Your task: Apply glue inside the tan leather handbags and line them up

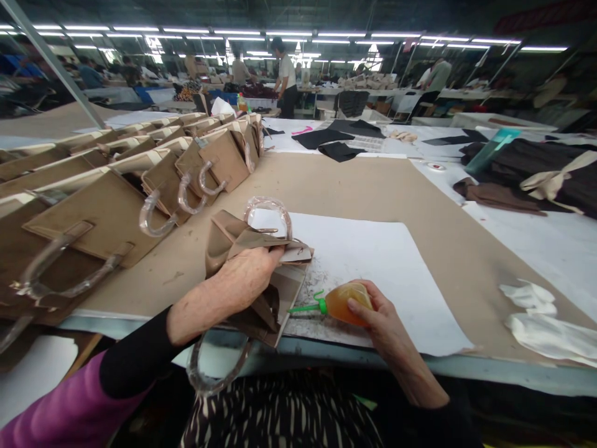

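My left hand (247, 277) grips a folded tan bag (275, 298) with clear plastic handles. One handle (268, 214) stands up behind the bag, and another (217, 370) hangs below the table's front edge. My right hand (373, 317) is shut around a squeeze bottle of amber liquid (342, 303) with a green nozzle, lying nearly flat. The nozzle tip points left toward the bag, just above a white paper sheet (373, 261) smeared with grey residue. Part of the bag is hidden by my left hand.
Rows of tan bags with clear handles (196, 162) stand along the left of the tan-covered table (326, 180). White cloth scraps (545, 323) lie at right, with dark fabric (527, 168) beyond. Co-workers (285, 78) stand and sit at tables behind.
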`<state>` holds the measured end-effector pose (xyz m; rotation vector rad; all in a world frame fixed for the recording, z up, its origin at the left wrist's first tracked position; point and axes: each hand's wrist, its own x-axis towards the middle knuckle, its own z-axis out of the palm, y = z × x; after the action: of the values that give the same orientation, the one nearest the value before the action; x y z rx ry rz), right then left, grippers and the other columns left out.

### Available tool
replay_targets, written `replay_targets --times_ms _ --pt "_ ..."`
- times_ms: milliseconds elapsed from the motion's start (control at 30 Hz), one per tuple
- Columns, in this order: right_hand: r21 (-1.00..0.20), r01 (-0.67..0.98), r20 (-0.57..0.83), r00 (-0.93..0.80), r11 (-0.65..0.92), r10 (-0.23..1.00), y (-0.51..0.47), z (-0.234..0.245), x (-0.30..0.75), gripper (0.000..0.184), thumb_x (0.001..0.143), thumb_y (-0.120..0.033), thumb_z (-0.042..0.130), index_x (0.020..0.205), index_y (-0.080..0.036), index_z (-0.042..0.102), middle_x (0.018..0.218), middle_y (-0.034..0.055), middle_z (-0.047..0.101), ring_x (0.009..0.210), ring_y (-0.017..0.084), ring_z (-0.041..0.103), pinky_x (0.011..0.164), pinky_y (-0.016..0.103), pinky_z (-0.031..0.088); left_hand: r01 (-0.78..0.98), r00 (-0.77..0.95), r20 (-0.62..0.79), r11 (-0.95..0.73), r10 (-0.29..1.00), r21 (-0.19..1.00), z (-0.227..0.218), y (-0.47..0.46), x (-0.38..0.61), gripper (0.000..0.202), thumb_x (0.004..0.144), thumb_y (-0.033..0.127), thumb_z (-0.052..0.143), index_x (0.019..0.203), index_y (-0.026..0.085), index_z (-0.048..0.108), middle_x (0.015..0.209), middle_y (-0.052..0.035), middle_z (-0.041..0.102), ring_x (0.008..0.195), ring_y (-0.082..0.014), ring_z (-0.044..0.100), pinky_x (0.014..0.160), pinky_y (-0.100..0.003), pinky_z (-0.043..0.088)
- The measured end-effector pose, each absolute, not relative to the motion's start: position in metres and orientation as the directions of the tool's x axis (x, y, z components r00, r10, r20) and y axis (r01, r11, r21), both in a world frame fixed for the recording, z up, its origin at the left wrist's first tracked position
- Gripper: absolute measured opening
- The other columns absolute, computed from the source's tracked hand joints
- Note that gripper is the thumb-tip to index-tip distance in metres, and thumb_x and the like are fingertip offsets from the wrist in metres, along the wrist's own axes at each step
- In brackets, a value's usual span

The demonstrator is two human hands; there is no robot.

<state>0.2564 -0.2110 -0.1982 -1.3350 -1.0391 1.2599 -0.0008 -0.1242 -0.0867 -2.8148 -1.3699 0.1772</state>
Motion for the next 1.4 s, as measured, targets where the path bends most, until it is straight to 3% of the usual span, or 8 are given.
replay_targets --times_ms 200,533,1033,1400 --pt "-0.980 -0.059 -0.197 0.119 -0.191 0.973 -0.224 -0.194 0.245 0.040 0.070 -0.043 0.074 0.099 -0.022 0.056 0.085 0.0012 0.060 0.079 0.023 0.053 0.067 0.029 0.042 0.807 0.583 -0.112 -0.589 0.805 -0.028 -0.079 -0.127 0.005 0.041 0.080 0.002 0.035 0.116 0.013 0.052 0.089 -0.0101 0.066 0.081 -0.0220 0.065 0.077 -0.034 0.052" --pt "-0.971 -0.120 -0.213 0.054 -0.205 0.976 -0.249 -0.186 0.234 0.035 0.075 -0.042 0.072 0.100 -0.023 0.056 0.087 -0.0003 0.062 0.079 0.020 0.052 0.068 0.027 0.040 0.773 0.629 -0.035 -0.629 0.777 -0.078 -0.084 -0.127 0.002 0.034 0.080 0.003 0.036 0.105 0.015 0.055 0.092 -0.0094 0.065 0.083 -0.0203 0.063 0.075 -0.031 0.051" --pt "-0.911 -0.350 -0.293 0.185 -0.216 0.938 -0.259 -0.179 0.221 0.034 0.073 -0.041 0.076 0.096 -0.023 0.058 0.087 -0.0004 0.063 0.075 0.017 0.054 0.065 0.024 0.043 0.755 0.646 -0.016 -0.642 0.763 -0.137 -0.088 -0.126 0.003 0.028 0.086 0.011 0.037 0.108 0.016 0.054 0.081 -0.0072 0.066 0.069 -0.0219 0.063 0.060 -0.032 0.048" --pt "-0.932 -0.260 -0.302 0.166 -0.254 0.939 -0.272 -0.178 0.220 0.036 0.076 -0.043 0.073 0.100 -0.022 0.057 0.089 0.0011 0.063 0.083 0.020 0.054 0.072 0.027 0.044 0.754 0.651 0.010 -0.645 0.759 -0.126 -0.088 -0.127 0.003 0.026 0.086 0.009 0.036 0.101 0.016 0.055 0.083 -0.0082 0.065 0.073 -0.0215 0.062 0.064 -0.032 0.048"
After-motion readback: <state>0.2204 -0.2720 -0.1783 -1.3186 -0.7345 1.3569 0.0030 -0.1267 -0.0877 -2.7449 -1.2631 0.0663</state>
